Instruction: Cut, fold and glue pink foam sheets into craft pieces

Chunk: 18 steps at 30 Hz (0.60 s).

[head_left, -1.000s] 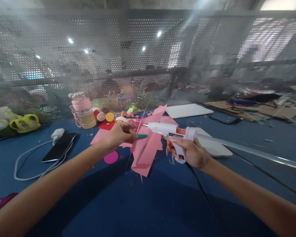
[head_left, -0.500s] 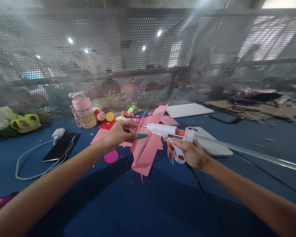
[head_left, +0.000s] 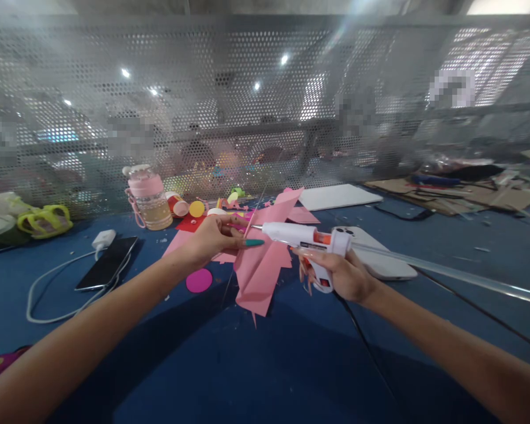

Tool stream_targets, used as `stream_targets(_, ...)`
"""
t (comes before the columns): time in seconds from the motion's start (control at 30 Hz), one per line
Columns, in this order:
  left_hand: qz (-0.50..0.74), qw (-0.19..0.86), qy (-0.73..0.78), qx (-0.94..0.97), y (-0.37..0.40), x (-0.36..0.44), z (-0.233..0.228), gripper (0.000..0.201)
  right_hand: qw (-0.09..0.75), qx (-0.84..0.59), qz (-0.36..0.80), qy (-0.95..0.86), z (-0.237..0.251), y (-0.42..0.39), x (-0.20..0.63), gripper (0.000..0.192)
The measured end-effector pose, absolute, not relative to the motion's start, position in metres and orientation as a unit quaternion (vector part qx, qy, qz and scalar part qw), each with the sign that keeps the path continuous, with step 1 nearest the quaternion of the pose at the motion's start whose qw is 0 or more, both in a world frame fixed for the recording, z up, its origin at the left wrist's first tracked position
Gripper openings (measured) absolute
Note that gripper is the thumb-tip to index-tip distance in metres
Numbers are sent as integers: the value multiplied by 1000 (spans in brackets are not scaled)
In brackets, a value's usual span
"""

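My left hand [head_left: 214, 241] is closed on the left edge of a folded piece of pink paper [head_left: 260, 271], holding it above the blue table. A long teal nail shows on its thumb. In my right hand [head_left: 344, 274] is a white hot glue gun [head_left: 291, 234], my fingers wrapped round its handle. The nozzle points left and meets the paper's edge close to my left fingertips; whether glue is coming out I cannot tell. A long clear glue stick [head_left: 450, 271] sticks out of the gun's back toward the right.
Left on the blue table [head_left: 256, 371] lie a black phone [head_left: 107, 263] with a white charger [head_left: 103, 239] and a pink-lidded bottle [head_left: 148, 197]. A magenta paper circle [head_left: 199, 281] is near my left wrist. A white phone [head_left: 380, 256] lies beyond my right hand. Perforated metal panels [head_left: 247, 106] stand behind.
Almost nothing differs. The paper and the glue gun have shifted only very slightly, and both hands keep their grips.
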State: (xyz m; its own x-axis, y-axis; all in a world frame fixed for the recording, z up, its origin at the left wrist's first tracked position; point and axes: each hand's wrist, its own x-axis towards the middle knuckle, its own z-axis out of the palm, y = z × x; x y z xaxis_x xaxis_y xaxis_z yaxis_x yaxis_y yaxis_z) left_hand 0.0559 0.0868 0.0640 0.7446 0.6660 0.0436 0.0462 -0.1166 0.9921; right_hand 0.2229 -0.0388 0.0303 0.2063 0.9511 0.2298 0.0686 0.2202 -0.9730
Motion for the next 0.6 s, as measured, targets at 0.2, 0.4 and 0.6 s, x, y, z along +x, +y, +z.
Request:
stream_targets(0.2,253,607,254,709,88,55,63,35,584,-498,384,-513,29,-38,222,21)
stream_targets(0.4,258,571,290,723,89,55,69,34,620,-499,323,-513,32,-37,221,27)
stream_targets(0.6,331,382,361,784,112,33,98,36,504,-562,127,-643,33,-43,210,20)
